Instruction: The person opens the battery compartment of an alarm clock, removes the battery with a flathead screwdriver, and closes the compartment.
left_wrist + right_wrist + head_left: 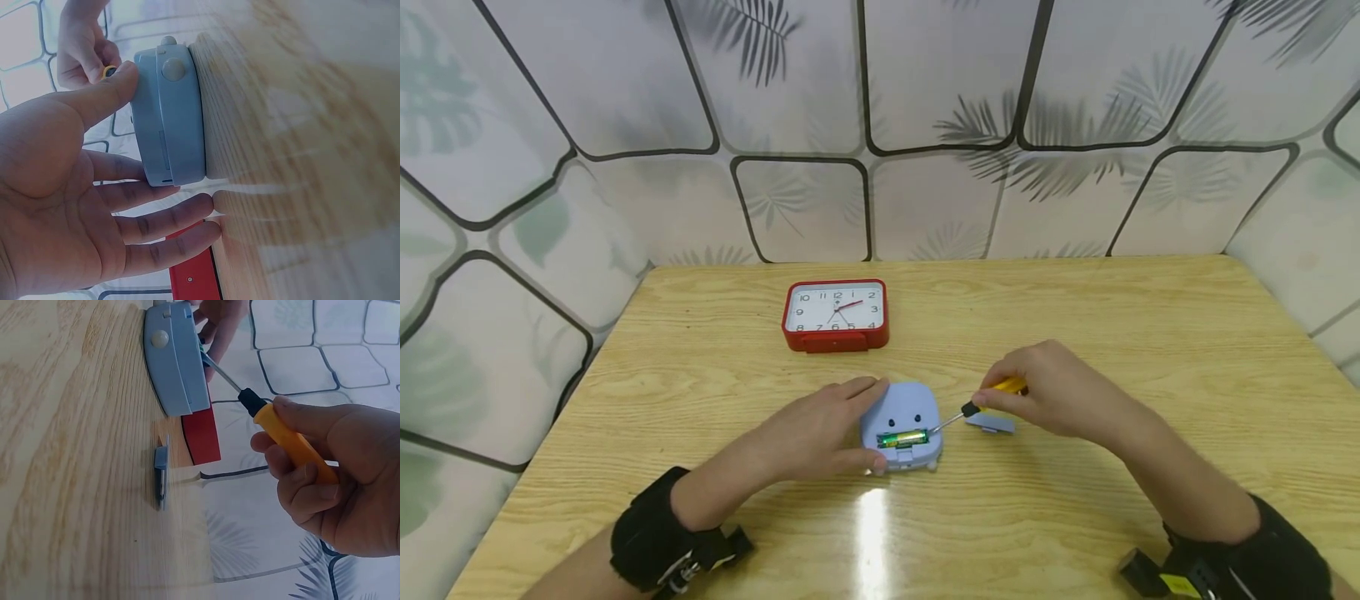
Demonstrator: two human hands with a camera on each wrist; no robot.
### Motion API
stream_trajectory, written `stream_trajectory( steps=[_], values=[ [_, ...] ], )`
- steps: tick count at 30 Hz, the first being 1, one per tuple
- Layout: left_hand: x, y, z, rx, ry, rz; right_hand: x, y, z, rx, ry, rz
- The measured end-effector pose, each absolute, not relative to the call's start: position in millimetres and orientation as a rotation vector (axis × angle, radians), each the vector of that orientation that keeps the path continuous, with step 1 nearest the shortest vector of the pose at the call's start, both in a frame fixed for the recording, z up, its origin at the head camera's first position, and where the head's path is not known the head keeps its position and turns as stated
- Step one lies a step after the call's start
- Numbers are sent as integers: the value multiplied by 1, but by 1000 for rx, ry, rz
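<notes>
yellow screwdriver (286, 434) in curled right grip (1051, 390); wide left grip (827, 425) holds blue device (906, 405).

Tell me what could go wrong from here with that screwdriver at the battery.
1. The screwdriver meets the end of the battery at a slant, so it might slip and scratch the battery or the blue device.
2. The left hand holds the device on the side opposite the tool, so a slip could jab its fingers.
3. The loose blue cover lies just below the right hand and might get knocked away.
</notes>
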State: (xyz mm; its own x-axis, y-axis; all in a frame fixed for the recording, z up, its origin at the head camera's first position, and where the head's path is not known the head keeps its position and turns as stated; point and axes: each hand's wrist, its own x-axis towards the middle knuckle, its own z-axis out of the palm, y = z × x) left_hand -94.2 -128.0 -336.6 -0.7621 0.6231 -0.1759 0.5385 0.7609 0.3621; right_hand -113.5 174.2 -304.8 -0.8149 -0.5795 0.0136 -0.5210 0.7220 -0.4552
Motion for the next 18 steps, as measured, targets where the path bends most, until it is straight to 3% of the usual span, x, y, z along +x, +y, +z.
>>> stream_trajectory(
  steps=[18],
  values=[
    [-95, -128, -337, 903, 2672, 429, -116, 182, -312, -934, 2639, -534]
  ],
)
